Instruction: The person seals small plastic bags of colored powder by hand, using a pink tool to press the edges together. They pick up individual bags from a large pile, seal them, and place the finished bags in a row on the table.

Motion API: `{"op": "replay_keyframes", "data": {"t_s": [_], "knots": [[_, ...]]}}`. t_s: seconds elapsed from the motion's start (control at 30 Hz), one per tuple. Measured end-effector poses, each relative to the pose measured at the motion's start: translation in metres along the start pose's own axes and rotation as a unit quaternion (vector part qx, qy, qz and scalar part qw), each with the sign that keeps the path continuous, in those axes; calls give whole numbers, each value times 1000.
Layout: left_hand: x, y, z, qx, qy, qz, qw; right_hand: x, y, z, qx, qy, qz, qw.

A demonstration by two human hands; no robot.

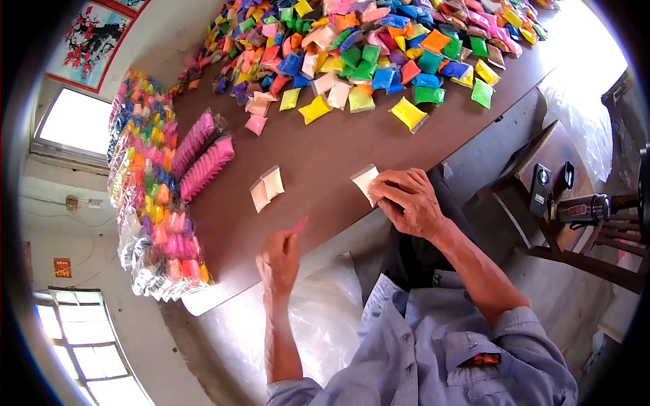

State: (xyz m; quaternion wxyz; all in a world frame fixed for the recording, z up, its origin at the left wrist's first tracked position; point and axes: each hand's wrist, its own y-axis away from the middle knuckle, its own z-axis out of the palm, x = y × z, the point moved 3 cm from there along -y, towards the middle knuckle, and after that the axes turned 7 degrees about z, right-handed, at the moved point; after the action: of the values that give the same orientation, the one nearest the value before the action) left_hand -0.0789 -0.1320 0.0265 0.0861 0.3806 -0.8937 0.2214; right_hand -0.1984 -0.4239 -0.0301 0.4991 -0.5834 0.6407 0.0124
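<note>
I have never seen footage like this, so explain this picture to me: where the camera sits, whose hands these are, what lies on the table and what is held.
There is no machine here. A person in a pale blue shirt wears one camera on the head. It looks down at their own two bare hands, which is why the view is round and tilted. The long brown table carries a big heap of small bright plastic packets, two pink rows of packets, a clear-wrapped stack of many-coloured packets and a pair of pale packets. The left hand pinches a small pink strip. The right hand has its fingers on a small pale square packet near the table's edge. Whether it grips the packet or only presses on it is unclear.
</note>
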Motion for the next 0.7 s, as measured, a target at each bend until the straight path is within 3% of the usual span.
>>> {"op": "replay_keyframes", "data": {"t_s": [0.3,0.7], "knots": [[85,-56,64,37,148,42,987,3,4,2,-9,20,-15,1000],[65,-76,80,1,107,-2,994,8,7,3,-11,20,-15,1000]]}}
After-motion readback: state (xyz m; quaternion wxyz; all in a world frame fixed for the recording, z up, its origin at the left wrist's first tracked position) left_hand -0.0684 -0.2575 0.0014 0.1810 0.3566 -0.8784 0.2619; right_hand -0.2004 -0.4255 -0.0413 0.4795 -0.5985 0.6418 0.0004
